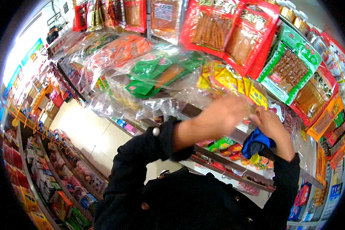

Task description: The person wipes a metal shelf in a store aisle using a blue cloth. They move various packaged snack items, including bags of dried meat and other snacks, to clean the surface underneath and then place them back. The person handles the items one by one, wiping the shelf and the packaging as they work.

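Observation:
My left hand (228, 113) is blurred and reaches over the shelf edge, near several yellow snack packets (233, 82) under clear plastic. To its right, close by, my right hand (268, 122) has its fingers bent near the edge of the clear plastic; whether it pinches the film cannot be told. A blue and black cloth item (257, 142) is below my right wrist. Green packets (158, 74) and orange-red packets (123, 51) lie under clear plastic sheeting (126, 106) on the shelf.
Large red snack bags (212, 27) and a green-edged bag (290, 63) hang along the back. Lower shelves (233, 161) with colourful packets stand below my hands. At left are a tiled floor (95, 141) and another stocked shelf unit (50, 161) with hooks.

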A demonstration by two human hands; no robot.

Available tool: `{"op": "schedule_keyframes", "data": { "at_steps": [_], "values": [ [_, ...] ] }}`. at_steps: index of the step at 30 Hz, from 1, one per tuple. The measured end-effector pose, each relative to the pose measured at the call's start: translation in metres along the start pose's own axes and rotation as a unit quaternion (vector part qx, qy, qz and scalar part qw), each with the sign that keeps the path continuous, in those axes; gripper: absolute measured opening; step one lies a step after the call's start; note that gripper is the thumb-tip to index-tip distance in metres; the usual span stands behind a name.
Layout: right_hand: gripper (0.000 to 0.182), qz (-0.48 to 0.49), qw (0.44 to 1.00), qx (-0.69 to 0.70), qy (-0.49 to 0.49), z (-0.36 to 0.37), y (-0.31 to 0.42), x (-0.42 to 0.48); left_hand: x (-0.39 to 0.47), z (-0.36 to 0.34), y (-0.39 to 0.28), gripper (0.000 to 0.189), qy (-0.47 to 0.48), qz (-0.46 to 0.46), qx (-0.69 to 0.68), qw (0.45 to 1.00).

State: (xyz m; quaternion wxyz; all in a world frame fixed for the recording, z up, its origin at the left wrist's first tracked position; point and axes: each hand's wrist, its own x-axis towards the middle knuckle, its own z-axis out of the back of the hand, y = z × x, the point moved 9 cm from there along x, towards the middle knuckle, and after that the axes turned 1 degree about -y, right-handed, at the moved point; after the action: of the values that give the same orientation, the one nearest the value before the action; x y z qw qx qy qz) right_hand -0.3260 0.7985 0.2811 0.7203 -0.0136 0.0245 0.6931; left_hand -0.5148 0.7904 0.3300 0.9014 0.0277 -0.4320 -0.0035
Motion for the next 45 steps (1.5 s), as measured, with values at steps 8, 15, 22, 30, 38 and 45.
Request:
{"op": "schedule_keyframes", "data": {
  "at_steps": [8,15,22,30,38,45],
  "values": [
    [0.066,-0.057,0.958,0.121,-0.252,0.063,0.04,-0.072,-0.283,0.07,0.075,0.021,0.07,0.526,-0.171,0.83],
    [0.07,0.198,0.939,0.14,-0.242,0.046,0.233,-0.007,-0.384,0.222,0.179,0.026,-0.359,0.484,-0.031,0.797],
    [0.034,0.027,0.902,0.155,-0.402,0.126,0.194,0.085,-0.231,0.285,0.233,0.026,-0.193,0.441,0.109,0.87],
    [0.024,0.181,0.948,0.183,-0.186,0.087,0.22,0.045,-0.248,0.285,0.246,0.023,-0.171,0.489,0.037,0.854],
    [0.027,0.227,0.908,0.333,-0.112,0.035,0.227,0.042,-0.307,0.25,0.233,0.02,-0.192,0.437,-0.248,0.843],
    [0.047,-0.013,0.941,0.336,-0.031,-0.017,0.162,0.125,-0.267,0.194,0.299,0.022,0.016,0.335,0.191,0.923]
  ]
}}
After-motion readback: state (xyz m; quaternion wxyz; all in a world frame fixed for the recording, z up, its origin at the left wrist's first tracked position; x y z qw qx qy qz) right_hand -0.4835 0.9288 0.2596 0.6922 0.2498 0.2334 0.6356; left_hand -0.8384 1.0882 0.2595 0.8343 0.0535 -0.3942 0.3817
